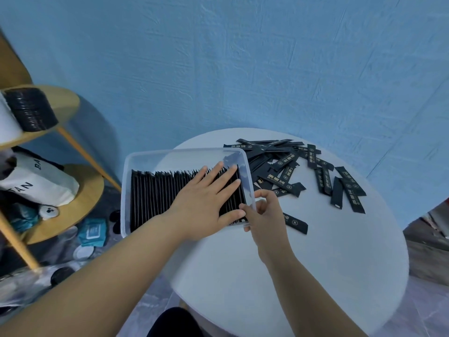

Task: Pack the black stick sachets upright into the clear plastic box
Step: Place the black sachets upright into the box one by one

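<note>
head view: the clear plastic box (126,181) sat at the left edge of the round white tabletop (315,263), its left part hanging past the rim. inside it the black stick sachets (150,198) stood on edge in one tight row from the left wall almost to the right wall. the left hand (204,203) lay flat on top of the row's right end, fingers straight and spread, pressing on the sachets. the right hand (264,215) was at the box's near right corner, curled narrow, with the thumb inside the wall and the fingers outside it, pinching the wall. to the right of the box, on the far part of the tabletop, a loose pile of sachets (286,171) lay flat and crossed over each other. one single sachet (295,223) lay just beside the right hand. a wooden shelf (70,103) stood at the far left.
</note>
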Demonstrator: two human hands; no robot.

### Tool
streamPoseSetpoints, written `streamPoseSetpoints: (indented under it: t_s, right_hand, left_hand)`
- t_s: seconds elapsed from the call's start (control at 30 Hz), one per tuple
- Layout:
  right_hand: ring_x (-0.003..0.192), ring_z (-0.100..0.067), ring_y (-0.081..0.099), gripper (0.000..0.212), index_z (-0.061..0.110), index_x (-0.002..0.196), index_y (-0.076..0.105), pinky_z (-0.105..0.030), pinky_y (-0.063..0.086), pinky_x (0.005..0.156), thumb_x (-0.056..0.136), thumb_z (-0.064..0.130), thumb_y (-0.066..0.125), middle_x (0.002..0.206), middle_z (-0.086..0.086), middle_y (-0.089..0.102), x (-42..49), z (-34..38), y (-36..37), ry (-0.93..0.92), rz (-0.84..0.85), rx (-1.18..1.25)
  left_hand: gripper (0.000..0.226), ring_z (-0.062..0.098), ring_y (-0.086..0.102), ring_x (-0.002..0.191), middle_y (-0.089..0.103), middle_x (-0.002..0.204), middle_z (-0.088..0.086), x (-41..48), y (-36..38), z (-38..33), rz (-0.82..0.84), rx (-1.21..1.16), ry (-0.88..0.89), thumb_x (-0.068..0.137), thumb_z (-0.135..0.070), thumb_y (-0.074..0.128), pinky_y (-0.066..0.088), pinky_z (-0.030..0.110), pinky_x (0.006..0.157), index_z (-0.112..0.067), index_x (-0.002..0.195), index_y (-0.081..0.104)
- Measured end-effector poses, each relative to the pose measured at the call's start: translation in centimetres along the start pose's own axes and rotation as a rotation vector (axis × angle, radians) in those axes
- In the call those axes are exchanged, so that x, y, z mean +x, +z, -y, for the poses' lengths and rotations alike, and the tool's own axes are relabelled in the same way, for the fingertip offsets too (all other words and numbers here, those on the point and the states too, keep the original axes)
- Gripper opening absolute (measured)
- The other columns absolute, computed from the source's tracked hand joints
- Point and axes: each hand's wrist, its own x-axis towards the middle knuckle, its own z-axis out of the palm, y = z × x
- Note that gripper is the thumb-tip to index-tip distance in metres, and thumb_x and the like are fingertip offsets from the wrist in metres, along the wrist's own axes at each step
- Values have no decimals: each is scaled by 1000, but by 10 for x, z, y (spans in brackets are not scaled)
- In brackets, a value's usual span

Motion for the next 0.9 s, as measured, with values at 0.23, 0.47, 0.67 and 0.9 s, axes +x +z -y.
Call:
streamPoseSetpoints:
  t_s: [0.23,0.47,0.67,0.9]
  right_hand:
    - [43,-5,45,18,15,100,51,-28,43,54,88,17,64,70,-1,41,-6,0,-1,14,-33,48]
    - [50,-11,46,16,22,95,52,-27,42,56,87,14,63,68,1,41,-10,0,-5,28,-36,91]
    - [45,-3,44,16,22,93,52,-26,43,56,87,11,63,65,3,39,-10,1,-4,19,-49,93]
    - [61,-10,51,11,23,94,54,-25,44,58,88,21,63,82,-7,49,-9,1,-5,66,-79,117]
  left_hand:
    - [100,15,-19,144,-12,157,-11,5,-6,1,70,-30,-13,64,-71,-21,-12,35,117,-26,151,1]
    - [117,10,-28,138,-29,144,-12,-7,-3,-1,121,-70,22,51,-87,-25,-15,35,116,-26,150,-8]
    - [86,15,-25,142,-27,154,-4,-21,4,-15,106,21,-27,85,-74,17,-15,33,115,-25,150,-10]
    - [38,22,63,112,66,120,1,-38,20,-22,-286,-108,-44,85,-45,53,54,34,84,-25,113,69]
